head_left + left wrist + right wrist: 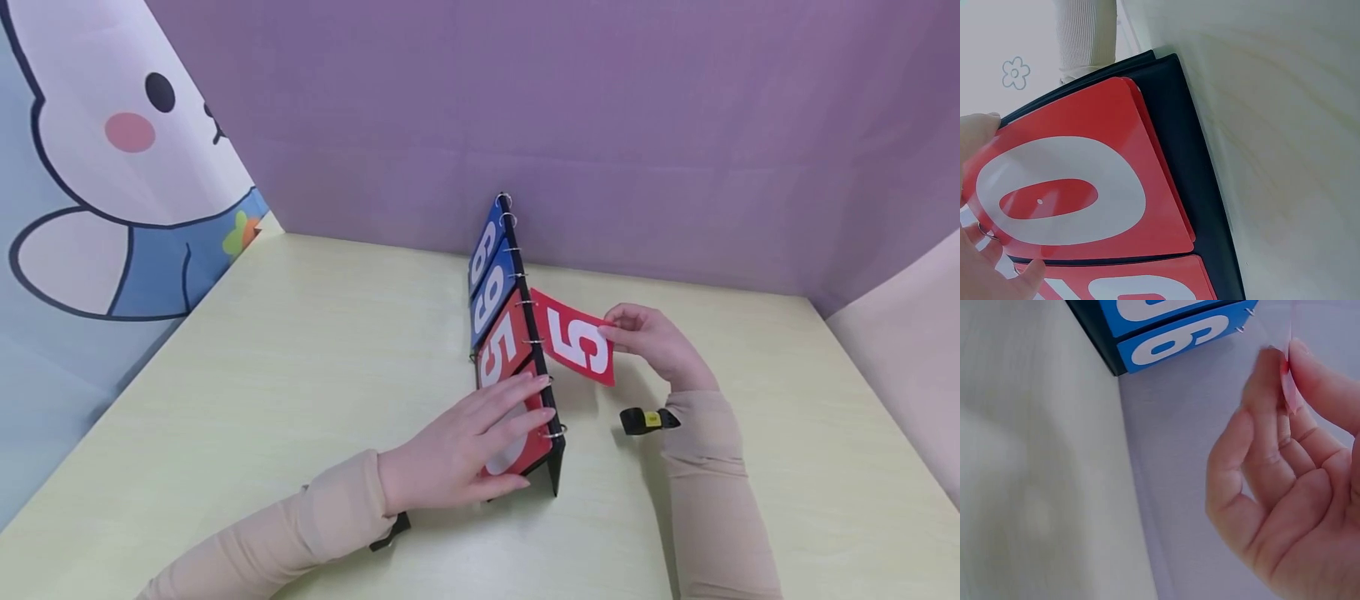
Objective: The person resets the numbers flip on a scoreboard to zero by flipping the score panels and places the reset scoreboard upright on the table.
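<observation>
A black tent-shaped flip scoreboard [556, 433] stands on the table, with number cards hung on metal rings along its top edge. My right hand [652, 337] pinches the outer edge of a red card with a white 5 [577, 340], swung out over the right side. That card appears nearly edge-on in the right wrist view. My left hand [457, 450] rests with spread fingers on the near end of the scoreboard, over a red 0 card [1132, 115]. Another red 5 card [504, 337] lies on the left face, beside blue cards [498, 287] showing digits.
The pale table [360, 333] meets a purple backdrop [675, 167] close behind the scoreboard's far end. A cartoon-printed cloth [82, 167] hangs at the left. A black strap with a yellow label [651, 419] sticks out from the right wrist.
</observation>
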A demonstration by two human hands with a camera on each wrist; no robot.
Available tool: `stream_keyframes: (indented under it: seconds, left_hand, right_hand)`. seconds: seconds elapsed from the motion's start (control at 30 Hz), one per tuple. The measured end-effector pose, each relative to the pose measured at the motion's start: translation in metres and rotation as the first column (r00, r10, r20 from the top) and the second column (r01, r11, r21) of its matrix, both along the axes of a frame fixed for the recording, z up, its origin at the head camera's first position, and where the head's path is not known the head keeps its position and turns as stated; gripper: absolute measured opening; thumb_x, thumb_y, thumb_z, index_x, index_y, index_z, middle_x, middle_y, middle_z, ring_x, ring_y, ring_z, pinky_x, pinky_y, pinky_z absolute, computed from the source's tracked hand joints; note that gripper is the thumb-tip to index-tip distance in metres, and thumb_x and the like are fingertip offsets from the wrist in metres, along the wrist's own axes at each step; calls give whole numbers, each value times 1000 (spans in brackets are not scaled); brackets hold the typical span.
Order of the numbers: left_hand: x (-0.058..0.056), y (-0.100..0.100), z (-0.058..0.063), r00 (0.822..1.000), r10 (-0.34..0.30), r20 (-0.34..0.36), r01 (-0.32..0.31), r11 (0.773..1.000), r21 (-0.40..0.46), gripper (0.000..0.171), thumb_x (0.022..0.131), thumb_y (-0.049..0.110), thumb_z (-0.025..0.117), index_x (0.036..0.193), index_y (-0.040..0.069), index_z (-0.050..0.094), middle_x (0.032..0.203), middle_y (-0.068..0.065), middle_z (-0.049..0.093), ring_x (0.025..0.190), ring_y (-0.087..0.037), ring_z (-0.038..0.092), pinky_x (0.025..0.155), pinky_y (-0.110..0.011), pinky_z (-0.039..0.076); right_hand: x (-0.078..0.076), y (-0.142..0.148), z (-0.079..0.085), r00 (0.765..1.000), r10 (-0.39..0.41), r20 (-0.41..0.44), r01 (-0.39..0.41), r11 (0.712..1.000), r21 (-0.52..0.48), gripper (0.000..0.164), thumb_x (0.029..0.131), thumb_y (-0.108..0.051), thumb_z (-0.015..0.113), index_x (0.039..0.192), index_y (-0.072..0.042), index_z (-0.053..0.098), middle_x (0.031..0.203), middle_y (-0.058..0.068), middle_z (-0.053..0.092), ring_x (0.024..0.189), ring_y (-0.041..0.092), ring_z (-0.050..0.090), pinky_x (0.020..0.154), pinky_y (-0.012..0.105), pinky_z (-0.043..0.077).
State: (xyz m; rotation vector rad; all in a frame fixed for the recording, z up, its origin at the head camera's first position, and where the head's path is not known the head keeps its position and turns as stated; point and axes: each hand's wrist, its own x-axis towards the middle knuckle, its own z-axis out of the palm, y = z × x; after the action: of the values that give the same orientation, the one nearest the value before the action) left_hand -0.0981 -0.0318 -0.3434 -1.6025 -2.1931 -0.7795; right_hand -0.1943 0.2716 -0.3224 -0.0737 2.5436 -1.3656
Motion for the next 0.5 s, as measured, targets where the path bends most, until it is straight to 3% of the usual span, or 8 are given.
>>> stream_keyframes:
  seconds: [0.13, 0.23, 0.3, 0.37, 0.5]
  left_hand:
    - [1, 0, 0, 1000, 9, 24, -9, 1000, -16, 77, 83, 34, 73, 142, 12, 30, 153, -11, 24, 143, -26, 24, 112, -40, 33]
    - [1, 0, 1, 999, 13, 33, -12, 1000, -23, 78, 82, 34, 73, 142, 12, 30, 153, -11, 24, 143, -25, 23, 111, -40, 34]
    - [1, 0, 1, 999, 16, 32, -15, 1000, -27, 78, 82, 34, 73, 143, 13, 29, 153, -11, 24, 143, -25, 23, 111, -39, 35]
    - [1, 0, 1, 999, 16, 28, -15, 1000, -25, 78, 82, 34, 73, 143, 12, 29, 153, -11, 24, 142, -25, 24, 110, -39, 35]
    - [1, 0, 0, 1000, 13, 19, -13, 1000, -15, 77, 82, 33, 73, 142, 12, 30, 153, -12, 25, 142, -26, 25, 111, -39, 35]
  right_hand:
    - [1, 4, 3, 1000, -8, -5, 8, 1000, -12, 40, 92, -29, 60, 118, 1, 51, 116, 15, 59, 95, 16, 60, 82, 27, 54]
    - [3, 8, 7, 1000, -23, -8, 22, 997, -73, 34, 94, -28, 58, 116, -3, 52, 106, 3, 63, 89, 10, 62, 78, 23, 54]
    - [5, 9, 10, 999, -36, -11, 34, 985, -171, 24, 95, -27, 56, 111, -8, 54, 100, -5, 63, 87, 7, 61, 76, 21, 55]
    - [7, 10, 14, 998, -61, -2, 57, 942, -330, 16, 95, -25, 55, 107, -14, 56, 96, -8, 63, 84, 6, 63, 73, 20, 55]
    - [15, 8, 23, 993, -109, -39, 61, 783, -619, 18, 97, -21, 52, 114, -21, 57, 103, -4, 62, 86, 7, 64, 70, 20, 56]
